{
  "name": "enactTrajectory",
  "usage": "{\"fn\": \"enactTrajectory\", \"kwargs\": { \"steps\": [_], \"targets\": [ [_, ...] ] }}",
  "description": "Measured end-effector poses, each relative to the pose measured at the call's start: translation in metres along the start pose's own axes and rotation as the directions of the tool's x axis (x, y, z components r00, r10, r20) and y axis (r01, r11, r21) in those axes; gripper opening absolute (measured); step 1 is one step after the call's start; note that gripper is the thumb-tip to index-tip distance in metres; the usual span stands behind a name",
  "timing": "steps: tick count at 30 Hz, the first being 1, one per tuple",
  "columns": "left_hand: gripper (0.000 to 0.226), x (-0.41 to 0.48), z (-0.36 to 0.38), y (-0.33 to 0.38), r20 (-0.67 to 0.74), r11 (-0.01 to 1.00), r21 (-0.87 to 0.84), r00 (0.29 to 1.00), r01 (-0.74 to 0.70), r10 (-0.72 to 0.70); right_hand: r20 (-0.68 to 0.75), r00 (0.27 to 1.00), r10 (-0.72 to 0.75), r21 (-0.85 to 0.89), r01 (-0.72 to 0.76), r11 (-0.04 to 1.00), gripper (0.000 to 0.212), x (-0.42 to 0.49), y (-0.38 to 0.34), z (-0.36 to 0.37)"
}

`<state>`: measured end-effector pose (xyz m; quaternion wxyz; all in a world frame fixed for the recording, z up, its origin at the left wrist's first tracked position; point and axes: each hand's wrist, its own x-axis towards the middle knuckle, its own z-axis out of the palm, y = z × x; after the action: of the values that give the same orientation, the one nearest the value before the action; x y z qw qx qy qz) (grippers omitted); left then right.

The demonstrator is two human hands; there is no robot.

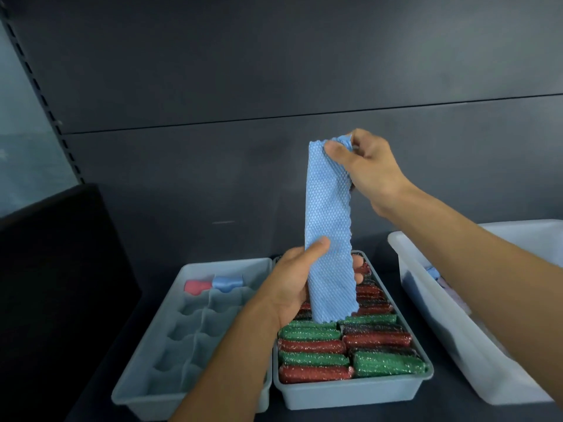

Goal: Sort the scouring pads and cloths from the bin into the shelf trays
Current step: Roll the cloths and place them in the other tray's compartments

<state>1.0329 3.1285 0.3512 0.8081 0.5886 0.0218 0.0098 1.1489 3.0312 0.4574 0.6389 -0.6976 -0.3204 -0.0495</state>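
A long blue textured cloth (329,208) hangs upright, folded into a narrow strip, above the trays. My right hand (365,169) pinches its top end. My left hand (292,278) grips its lower part, thumb across the front. Under it stands a grey tray (350,394) packed with rows of green and red glittery scouring pads (313,357). To the left is a divided grey tray (146,388) with a rolled red cloth (196,286) and a rolled blue cloth (228,282) in its far compartments. The white bin (475,354) at right holds more cloths, mostly hidden by my right arm.
The trays and bin stand on a dark shelf with a dark back panel (274,71). A black box-like object (54,269) fills the left side. A slotted shelf upright (39,86) runs along the upper left.
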Motion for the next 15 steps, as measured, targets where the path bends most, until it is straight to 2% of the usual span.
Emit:
{"fn": "enactTrajectory", "kwargs": {
  "steps": [2,5,7,10,12,14,15],
  "targets": [
    [0.047,0.001,-0.005,0.001,0.019,0.994,-0.032,0.994,0.107,-0.106,0.08,0.997,-0.007,0.035,0.004,0.999,0.02,-0.004,0.003,-0.002],
    [0.046,0.008,-0.011,0.001,-0.033,0.976,-0.074,0.978,0.204,-0.207,0.171,0.984,-0.051,0.073,0.039,0.997,0.015,-0.013,0.005,-0.003],
    [0.048,0.013,-0.016,0.001,-0.044,0.956,-0.17,0.967,0.241,-0.251,0.227,0.97,-0.083,0.119,0.057,0.991,0.016,-0.019,0.006,-0.005],
    [0.055,0.016,-0.025,0.003,-0.065,0.905,-0.36,0.961,0.229,-0.269,0.287,0.952,-0.111,0.155,0.069,0.985,0.017,-0.035,0.01,-0.006],
    [0.066,0.017,-0.028,0.005,-0.056,0.83,-0.519,0.961,0.203,-0.271,0.332,0.936,-0.118,0.12,0.082,0.989,0.02,-0.048,0.015,-0.005],
    [0.077,0.02,-0.029,0.007,-0.058,0.788,-0.589,0.963,0.18,-0.264,0.394,0.913,-0.109,0.069,0.089,0.994,0.028,-0.062,0.024,-0.004],
    [0.076,0.02,-0.03,0.01,-0.067,0.798,-0.577,0.963,0.176,-0.261,0.425,0.9,-0.1,0.019,0.101,0.995,0.028,-0.069,0.029,-0.004]
  ]
}}
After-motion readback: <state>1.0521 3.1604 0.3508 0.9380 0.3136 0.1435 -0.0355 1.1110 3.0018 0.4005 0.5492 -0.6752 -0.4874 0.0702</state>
